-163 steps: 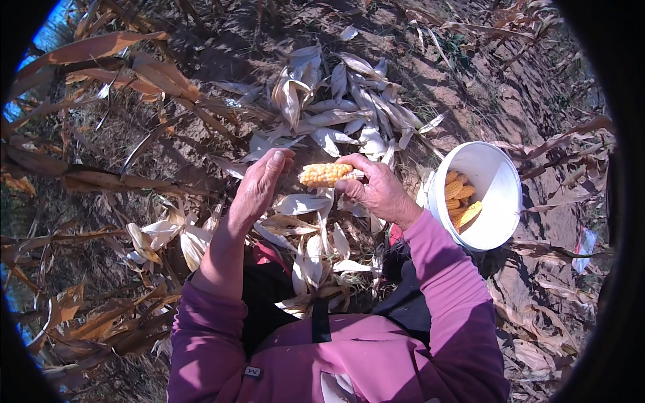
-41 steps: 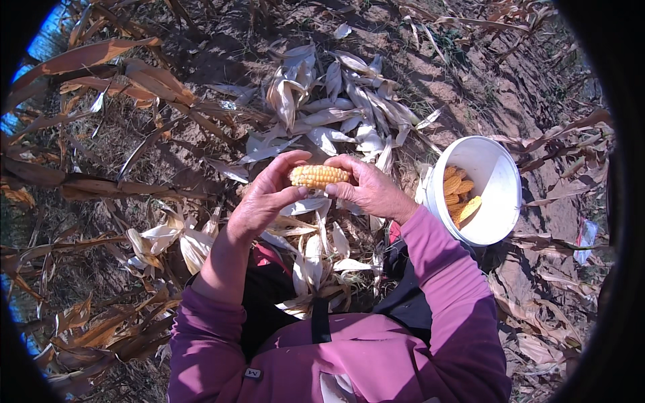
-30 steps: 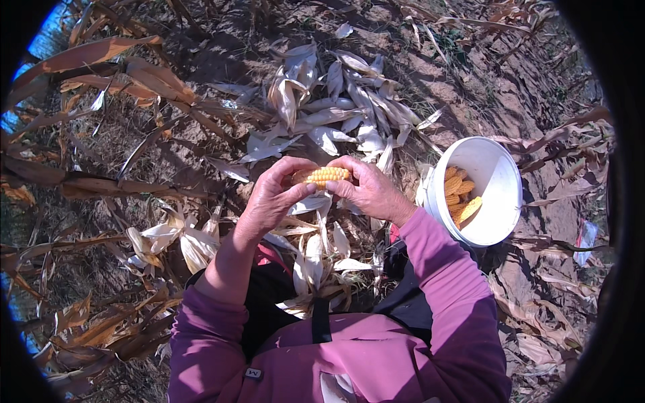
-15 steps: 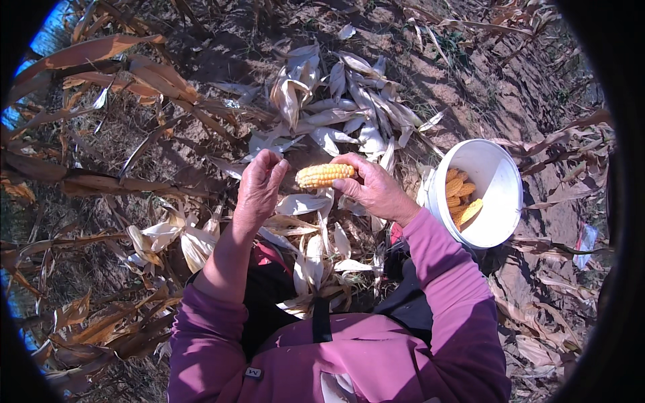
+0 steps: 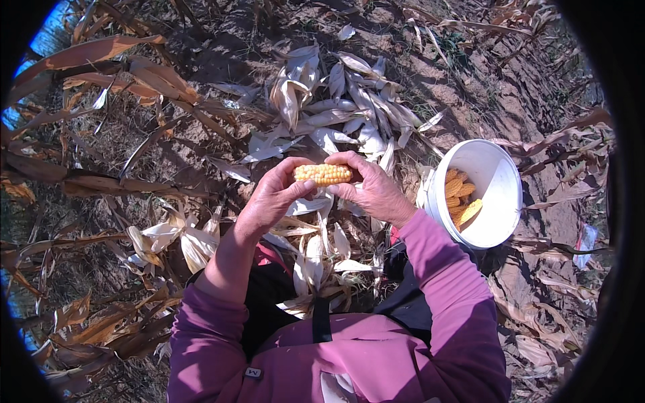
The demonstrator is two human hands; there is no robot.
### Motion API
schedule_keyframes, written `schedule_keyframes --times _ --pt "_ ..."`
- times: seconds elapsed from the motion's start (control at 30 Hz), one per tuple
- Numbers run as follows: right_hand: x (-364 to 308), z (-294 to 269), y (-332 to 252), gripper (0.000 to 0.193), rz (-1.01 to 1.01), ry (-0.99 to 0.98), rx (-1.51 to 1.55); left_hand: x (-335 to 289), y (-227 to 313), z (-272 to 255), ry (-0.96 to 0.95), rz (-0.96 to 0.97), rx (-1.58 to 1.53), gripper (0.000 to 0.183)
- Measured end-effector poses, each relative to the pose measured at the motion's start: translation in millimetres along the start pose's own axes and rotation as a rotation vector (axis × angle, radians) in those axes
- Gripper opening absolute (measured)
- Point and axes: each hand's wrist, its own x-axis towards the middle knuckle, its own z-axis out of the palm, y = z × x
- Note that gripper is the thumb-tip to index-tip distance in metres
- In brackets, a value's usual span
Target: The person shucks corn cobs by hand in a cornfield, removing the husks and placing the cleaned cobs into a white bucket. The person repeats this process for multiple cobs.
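Between my two hands lies a husked yellow ear of corn, level and in front of my body. My left hand grips its left end, thumb below and fingers over the top. At the other end my right hand pinches it between thumb and fingers. Both ends of the ear are partly covered by my fingers. A white bucket stands to the right of my right forearm, tilted so its inside shows. Several yellow-orange ears lie in it.
Beyond my hands a heap of pale corn husks covers the soil. More loose husks lie between my legs. Dry corn stalks reach in from the left. A small whitish scrap lies at the far right.
My left hand has moved right and closed on the left end of the ear, which only my right hand held before. The bucket has not moved.
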Motion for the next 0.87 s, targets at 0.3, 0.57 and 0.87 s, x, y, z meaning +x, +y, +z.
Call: schedule_keyframes --times 0.3,0.57,0.87 --pt "3.1 10.4 -0.4 0.026 -0.123 0.152 -0.037 -2.0 0.4 3.0 0.016 0.017 0.326 0.036" --pt "2.0 17.6 -2.3 0.015 -0.223 0.265 -0.248 -2.1 6.1 6.7 -0.015 -0.044 0.570 0.035" --pt "7.8 -15.1 10.3 0.016 -0.132 0.487 -0.420 -3.8 12.8 7.7 0.016 -0.049 0.503 0.037"
